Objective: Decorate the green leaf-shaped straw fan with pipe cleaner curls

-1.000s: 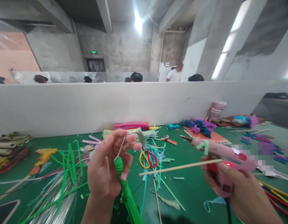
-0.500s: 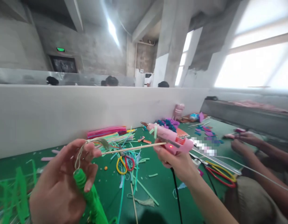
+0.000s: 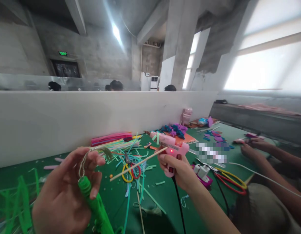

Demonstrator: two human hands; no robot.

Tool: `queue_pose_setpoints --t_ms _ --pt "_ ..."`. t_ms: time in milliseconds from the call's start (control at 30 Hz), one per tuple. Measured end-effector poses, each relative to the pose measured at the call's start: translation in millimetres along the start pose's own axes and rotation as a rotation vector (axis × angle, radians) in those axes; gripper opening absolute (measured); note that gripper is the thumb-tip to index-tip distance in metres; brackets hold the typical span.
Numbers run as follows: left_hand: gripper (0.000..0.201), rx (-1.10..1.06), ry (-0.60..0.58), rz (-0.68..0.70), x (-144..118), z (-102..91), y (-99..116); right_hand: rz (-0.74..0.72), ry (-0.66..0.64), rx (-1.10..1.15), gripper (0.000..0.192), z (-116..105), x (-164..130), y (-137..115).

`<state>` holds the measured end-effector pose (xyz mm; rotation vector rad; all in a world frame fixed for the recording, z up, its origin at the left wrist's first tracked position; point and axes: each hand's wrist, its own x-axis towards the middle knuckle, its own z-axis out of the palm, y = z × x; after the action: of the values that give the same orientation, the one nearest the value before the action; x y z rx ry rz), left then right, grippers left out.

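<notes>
My left hand is closed on a thin beige cord, pinched between thumb and fingers. A small olive tassel sticks out past the fingertips. Under the palm side, a bright green bundle with a coiled top hangs at the cord, partly behind the thumb. In my right hand is a pink hot glue gun, its metal nozzle pointing up and left and a red light lit. The same hand also grips a thin wooden stick, slanting down left over red-and-yellow scissors.
Pipe cleaners lie in a bundle by the white partition. Green strips are at the left. Larger scissors, a purple power strip and cables lie right. Another person's hands work at the far right.
The glue gun has shifted left and tilted upright a little. The stick's free end has dropped away from my left fingers. My left hand has barely moved.
</notes>
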<state>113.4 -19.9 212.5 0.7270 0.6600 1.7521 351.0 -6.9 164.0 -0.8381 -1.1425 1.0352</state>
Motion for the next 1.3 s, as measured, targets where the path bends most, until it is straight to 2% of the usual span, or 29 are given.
queue_pose_setpoints --t_ms 100,300,400,567,700,800,900,1000,1100,1200,1300 --pt "0.035 0.0 0.006 0.017 -1.3 2.6 0.8 0.019 0.012 -0.015 0.022 1.0 0.3 -1.2" --pt "0.027 0.024 -0.099 0.123 -2.7 0.6 -4.1 0.045 0.13 -0.12 0.037 0.8 3.2 -1.1" --pt "0.026 0.023 -0.108 0.172 -5.1 3.0 -4.7 0.078 0.112 -0.188 0.038 -2.9 5.7 1.8" --pt "0.023 0.036 -0.118 0.158 -4.1 3.8 -4.3 0.096 0.099 -0.23 0.04 -8.9 8.9 6.5" --pt "0.02 0.011 -0.196 0.18 0.1 -3.9 -7.2 0.087 0.041 -0.254 0.032 -9.5 10.0 4.2" --pt "0.02 -0.012 -0.218 0.197 1.0 -9.1 -9.6 0.067 -0.063 -0.343 0.052 -10.0 13.8 2.1" --pt "0.019 -0.004 -0.24 0.211 1.2 -11.5 -10.7 0.017 -0.118 -0.53 0.052 -13.8 19.9 6.7" --pt "0.02 0.011 -0.234 0.207 2.1 -11.0 -10.3 0.081 -0.074 -0.607 0.039 -19.0 23.0 16.8" --pt "0.02 0.011 -0.19 0.137 3.1 -7.9 -8.3 0.194 0.0 -0.597 0.034 -21.3 21.2 23.7" --pt "0.023 0.029 -0.121 0.078 3.3 -4.8 -6.2 0.188 -0.008 -0.609 0.038 -21.0 19.9 25.1" --pt "0.021 0.015 -0.128 0.098 3.6 -4.7 -5.8 0.157 0.037 -0.685 0.046 -22.4 23.9 28.9"
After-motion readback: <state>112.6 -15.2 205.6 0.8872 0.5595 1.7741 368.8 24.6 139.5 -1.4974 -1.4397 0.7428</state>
